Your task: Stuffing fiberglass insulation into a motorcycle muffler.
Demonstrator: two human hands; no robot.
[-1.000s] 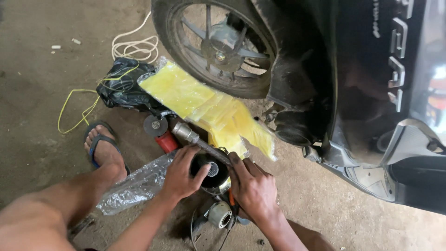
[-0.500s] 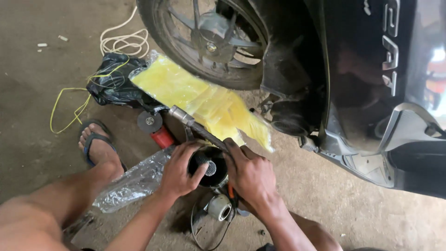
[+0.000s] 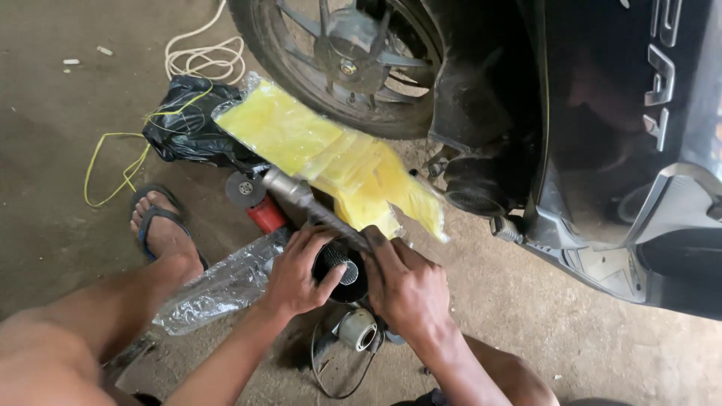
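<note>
Fingers (image 3: 304,244) of left hand (image 3: 295,272) curled round a short black cylindrical part (image 3: 340,268) – gripped from its left side, open round end w/ pale mesh facing up toward the camera. Right hand (image 3: 406,286) pressed against the part's right side, fingers bent and closed onto a grey metal tool shaft (image 3: 304,199) at the part's top edge; exact grip under the knuckles not visible. Part held low, just above the concrete floor (image 3: 60,105), centre-bottom of view.

Directly below the hands: small round silver fitting (image 3: 359,329) w/ thin black cable looped on the floor. Behind the shaft: red-bodied tool (image 3: 265,213) w/ a dark disc beside it. Left of the hands: crumpled clear plastic bag (image 3: 218,289), touching left wrist area. Further left – bare foot in a dark sandal (image 3: 162,225), knee and thigh in lower-left corner.

Beyond the hands: yellow sheets in clear wrap (image 3: 331,162), lying slantwise, near end over the shaft. Black plastic bag (image 3: 188,124) at the wrap's far end, yellow cord (image 3: 101,162) and white cord (image 3: 203,56) trailing off it. Top: scooter rear wheel (image 3: 338,68), spoked; dark scooter bodywork (image 3: 617,150) filling the right side.
</note>
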